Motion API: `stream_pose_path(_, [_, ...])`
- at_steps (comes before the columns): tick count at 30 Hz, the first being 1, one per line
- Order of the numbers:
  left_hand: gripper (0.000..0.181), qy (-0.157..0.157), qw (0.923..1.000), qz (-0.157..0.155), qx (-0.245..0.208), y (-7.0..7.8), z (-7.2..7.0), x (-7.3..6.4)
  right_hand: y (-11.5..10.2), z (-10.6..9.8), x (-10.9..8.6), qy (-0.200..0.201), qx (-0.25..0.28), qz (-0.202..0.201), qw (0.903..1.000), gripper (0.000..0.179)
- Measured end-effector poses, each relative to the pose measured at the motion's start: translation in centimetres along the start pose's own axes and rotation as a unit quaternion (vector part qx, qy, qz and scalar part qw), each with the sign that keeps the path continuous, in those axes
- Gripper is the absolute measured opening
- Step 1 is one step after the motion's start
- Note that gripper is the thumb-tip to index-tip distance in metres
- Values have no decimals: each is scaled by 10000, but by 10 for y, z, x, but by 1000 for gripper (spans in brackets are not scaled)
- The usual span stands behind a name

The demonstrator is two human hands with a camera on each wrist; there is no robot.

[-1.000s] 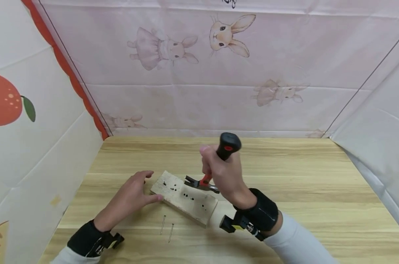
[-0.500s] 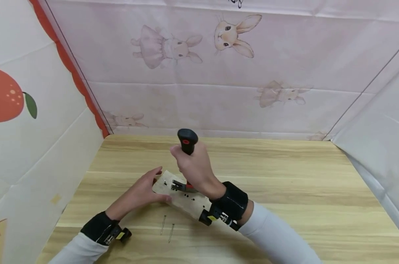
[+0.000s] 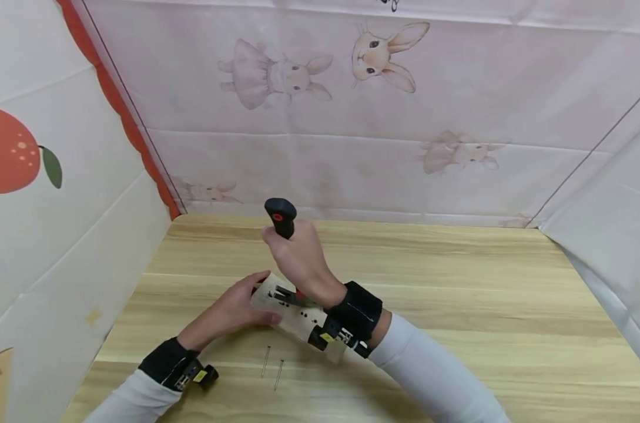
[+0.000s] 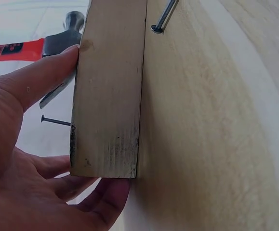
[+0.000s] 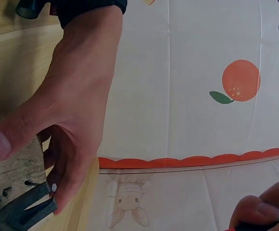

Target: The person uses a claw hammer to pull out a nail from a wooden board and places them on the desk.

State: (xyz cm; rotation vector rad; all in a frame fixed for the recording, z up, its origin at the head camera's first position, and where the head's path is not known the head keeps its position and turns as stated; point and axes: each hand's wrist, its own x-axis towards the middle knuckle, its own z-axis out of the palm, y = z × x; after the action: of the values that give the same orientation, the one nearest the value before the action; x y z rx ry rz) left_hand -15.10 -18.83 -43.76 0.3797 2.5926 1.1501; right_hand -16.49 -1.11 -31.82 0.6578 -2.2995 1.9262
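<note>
My right hand (image 3: 304,258) grips the black-and-red handle of a claw hammer (image 3: 281,212), held upright with its head low over a pale wooden board (image 3: 294,324). Several dark holes mark the board's top. At its left end my left hand (image 3: 235,308) holds the board, thumb on the near edge and fingers around the end. From the top face a nail (image 4: 56,120) sticks out in the left wrist view, the hammer's claw just short of it. In the right wrist view, the nail's head (image 5: 54,186) shows right at the tips of the split claw (image 5: 26,211).
Two loose nails (image 3: 266,361) lie on the wooden table (image 3: 457,305) in front of the board. A printed cloth backdrop (image 3: 351,170) rises behind the table, with more cloth walls at the left and right sides.
My right hand has carried the hammer leftward along the board, bringing the claw to the nail near its left end. My left hand has moved in and taken hold of that end.
</note>
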Motion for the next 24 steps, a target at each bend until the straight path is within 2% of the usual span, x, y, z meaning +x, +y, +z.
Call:
stream_pose_path(7, [103, -48, 9999, -117, -24, -5, 0, 1, -1, 16, 13, -59, -6, 162, 9999, 43])
stream_pose_path(10, [102, -79, 10000, -55, 2, -9, 1, 2, -1, 22, 18, -54, -7, 179, 9998, 45])
stream_pose_path(17, [102, -454, 9989, 111, 45, -14, -2, 11, 2, 30, 24, -152, -118, 102, 9998, 45])
stream_pose_path(24, [107, -712, 9974, -79, 38, -15, -7, 16, 1, 31, 27, -152, 39, 205, 9997, 45])
